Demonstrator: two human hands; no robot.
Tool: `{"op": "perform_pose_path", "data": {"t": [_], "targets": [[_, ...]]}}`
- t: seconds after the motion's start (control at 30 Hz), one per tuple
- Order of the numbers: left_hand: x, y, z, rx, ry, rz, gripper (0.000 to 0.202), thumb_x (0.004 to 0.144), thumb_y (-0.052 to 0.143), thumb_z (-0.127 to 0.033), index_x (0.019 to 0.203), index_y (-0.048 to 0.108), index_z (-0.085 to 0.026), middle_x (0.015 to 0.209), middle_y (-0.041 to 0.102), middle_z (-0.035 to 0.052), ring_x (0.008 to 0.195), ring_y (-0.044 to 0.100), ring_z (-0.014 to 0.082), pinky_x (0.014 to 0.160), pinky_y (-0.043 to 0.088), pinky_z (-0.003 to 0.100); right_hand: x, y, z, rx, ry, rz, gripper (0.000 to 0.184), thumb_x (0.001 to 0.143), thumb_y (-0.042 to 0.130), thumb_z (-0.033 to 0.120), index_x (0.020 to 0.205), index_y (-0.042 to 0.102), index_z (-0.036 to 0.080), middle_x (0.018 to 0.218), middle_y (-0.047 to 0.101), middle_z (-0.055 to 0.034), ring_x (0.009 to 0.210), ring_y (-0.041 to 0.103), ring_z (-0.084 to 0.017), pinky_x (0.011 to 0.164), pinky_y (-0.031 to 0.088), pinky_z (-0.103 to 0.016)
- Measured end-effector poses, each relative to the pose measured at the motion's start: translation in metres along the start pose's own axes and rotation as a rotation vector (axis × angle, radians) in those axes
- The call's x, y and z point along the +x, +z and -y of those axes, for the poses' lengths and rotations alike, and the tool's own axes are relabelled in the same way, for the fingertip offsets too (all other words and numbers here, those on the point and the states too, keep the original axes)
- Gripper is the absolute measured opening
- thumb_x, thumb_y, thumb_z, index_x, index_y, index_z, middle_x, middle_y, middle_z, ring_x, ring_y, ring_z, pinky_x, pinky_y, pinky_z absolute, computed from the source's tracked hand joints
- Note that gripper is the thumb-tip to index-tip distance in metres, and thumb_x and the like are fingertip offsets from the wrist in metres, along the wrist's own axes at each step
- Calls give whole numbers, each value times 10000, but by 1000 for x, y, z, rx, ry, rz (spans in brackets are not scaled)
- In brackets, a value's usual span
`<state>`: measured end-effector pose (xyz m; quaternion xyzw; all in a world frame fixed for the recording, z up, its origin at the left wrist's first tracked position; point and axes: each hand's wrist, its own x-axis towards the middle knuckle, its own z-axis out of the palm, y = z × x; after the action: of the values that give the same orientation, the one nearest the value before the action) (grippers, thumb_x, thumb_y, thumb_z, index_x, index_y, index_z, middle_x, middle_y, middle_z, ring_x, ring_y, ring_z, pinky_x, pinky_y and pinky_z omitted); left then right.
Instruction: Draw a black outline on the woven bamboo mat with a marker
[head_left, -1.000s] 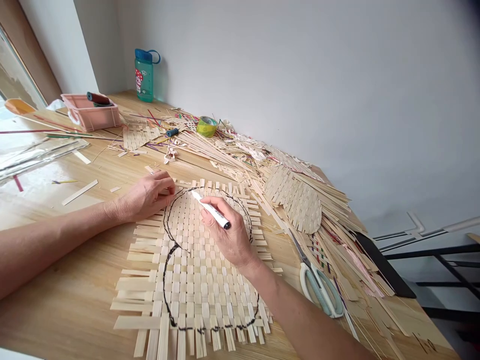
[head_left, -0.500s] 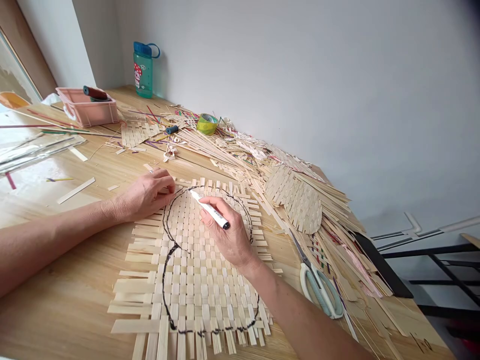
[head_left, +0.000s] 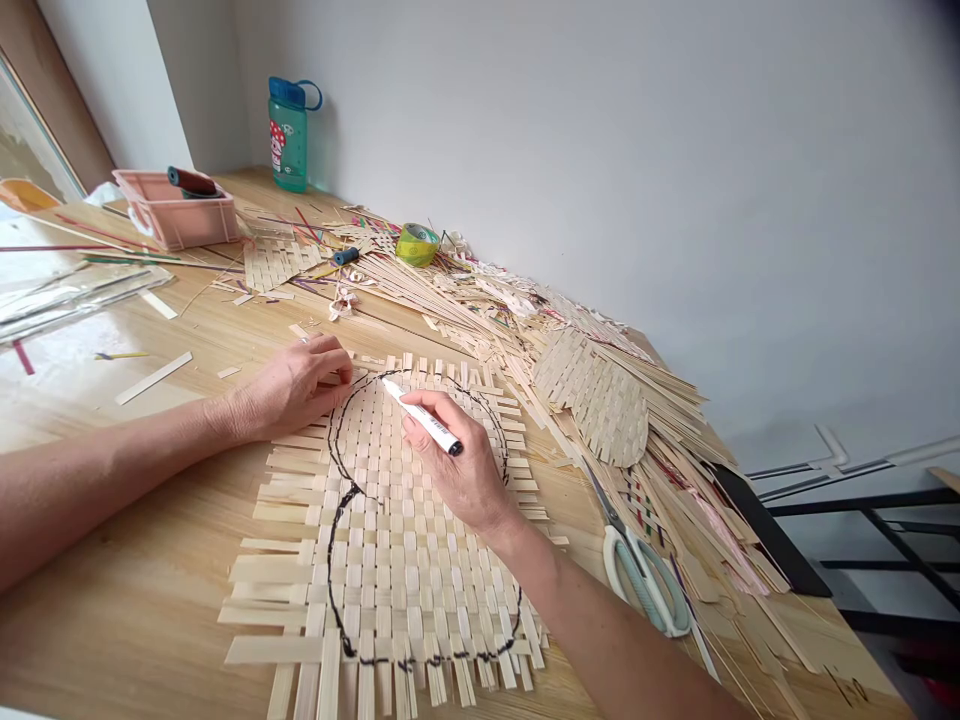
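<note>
A flat mat woven from pale strips (head_left: 420, 560) lies on the table, loose strip ends sticking out all round. On it runs a black drawn outline (head_left: 331, 560), a rounded upper shape above a wider lower one. My right hand (head_left: 465, 470) grips a white marker (head_left: 424, 418), its black end toward me and its tip at the top line of the outline. My left hand (head_left: 296, 390) rests at the mat's upper left edge, fingers curled down onto the strip ends; whether they pinch a strip is hidden.
Scissors (head_left: 646, 580) with pale green handles lie right of the mat. Beyond are a woven oval piece (head_left: 592, 400), heaped strips (head_left: 450, 300), a tape roll (head_left: 417, 245), a pink basket (head_left: 196, 222) and a teal bottle (head_left: 289, 140). Plastic sleeves (head_left: 82, 295) lie at left.
Almost nothing differs. The whole view has shifted slightly, and both hands and the marker stay in nearly the same place on the mat.
</note>
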<state>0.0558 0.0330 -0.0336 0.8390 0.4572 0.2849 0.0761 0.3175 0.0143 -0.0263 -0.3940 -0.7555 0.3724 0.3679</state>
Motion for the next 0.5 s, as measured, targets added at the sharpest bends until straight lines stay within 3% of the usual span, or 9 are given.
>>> {"op": "perform_pose_path", "data": {"t": [0.5], "targets": [[1, -2, -3, 3, -30, 25, 185, 1000, 496, -263, 904, 621, -166, 941, 593, 52, 803, 526, 170, 728, 430, 272, -1, -1, 2, 18, 1, 21, 170, 993, 586, 309, 1130, 664, 246, 874, 651, 0, 742, 618, -167, 672, 523, -337]]}}
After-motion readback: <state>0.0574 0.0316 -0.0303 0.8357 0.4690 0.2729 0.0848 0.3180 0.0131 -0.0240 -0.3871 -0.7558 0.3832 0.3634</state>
